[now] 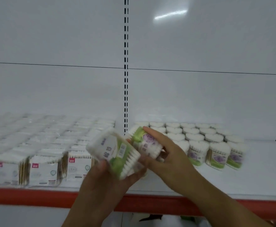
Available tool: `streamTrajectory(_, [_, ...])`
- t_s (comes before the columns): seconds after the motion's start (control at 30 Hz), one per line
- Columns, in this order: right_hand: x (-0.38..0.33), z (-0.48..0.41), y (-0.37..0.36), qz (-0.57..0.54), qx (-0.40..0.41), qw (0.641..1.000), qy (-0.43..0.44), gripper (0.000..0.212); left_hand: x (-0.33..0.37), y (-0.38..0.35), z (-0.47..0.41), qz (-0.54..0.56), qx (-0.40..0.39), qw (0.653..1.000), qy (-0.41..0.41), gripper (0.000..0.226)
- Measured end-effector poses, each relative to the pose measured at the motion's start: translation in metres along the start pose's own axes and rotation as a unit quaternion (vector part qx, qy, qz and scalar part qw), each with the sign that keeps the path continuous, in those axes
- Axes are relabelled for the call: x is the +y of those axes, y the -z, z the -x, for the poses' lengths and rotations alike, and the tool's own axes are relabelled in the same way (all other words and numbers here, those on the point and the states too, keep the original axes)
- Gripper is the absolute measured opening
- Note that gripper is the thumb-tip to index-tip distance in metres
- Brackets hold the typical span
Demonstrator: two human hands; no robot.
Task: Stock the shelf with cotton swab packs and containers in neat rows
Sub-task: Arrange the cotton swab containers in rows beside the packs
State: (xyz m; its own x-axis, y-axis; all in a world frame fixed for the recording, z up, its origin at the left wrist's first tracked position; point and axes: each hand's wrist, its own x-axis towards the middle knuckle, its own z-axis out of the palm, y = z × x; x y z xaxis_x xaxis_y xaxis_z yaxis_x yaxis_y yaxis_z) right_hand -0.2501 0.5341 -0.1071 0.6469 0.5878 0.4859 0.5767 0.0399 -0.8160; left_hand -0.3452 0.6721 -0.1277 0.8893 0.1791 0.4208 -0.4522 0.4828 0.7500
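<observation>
My left hand [101, 182] grips a cotton swab container [114, 151] with a green and white label, tilted on its side above the shelf's front edge. My right hand [170, 154] holds a second container [145, 141] with a purple rose label, just right of the first and touching it. Heart-shaped swab containers [199, 141] stand in rows on the right half of the white shelf [256, 169]. Flat swab packs [44, 167] with pink tags fill the left half in rows.
A red price strip [27, 197] runs along the shelf's front edge. A slotted upright [126, 63] divides the white back panel. Bare shelf lies right of the heart-shaped rows and in front of them. Dark items show dimly below the shelf.
</observation>
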Motion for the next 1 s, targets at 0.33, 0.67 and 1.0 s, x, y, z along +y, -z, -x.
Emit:
streamTrajectory(0.33, [-0.018,-0.025,0.047,0.366,-0.22,0.904,0.036,0.056,0.014,0.033,0.009,0.086,0.096,0.992,-0.01,0.064])
streamTrajectory(0.67, [0.0,-0.026,0.028,0.452,-0.26,0.836,0.173,0.046,0.007,0.047,0.026,0.029,0.144,0.989,0.012,0.04])
streamTrajectory(1.0, [0.0,-0.03,0.026,0.457,-0.276,0.827,0.176,0.046,0.002,0.055,0.025,0.039,0.129,0.99,0.045,0.047])
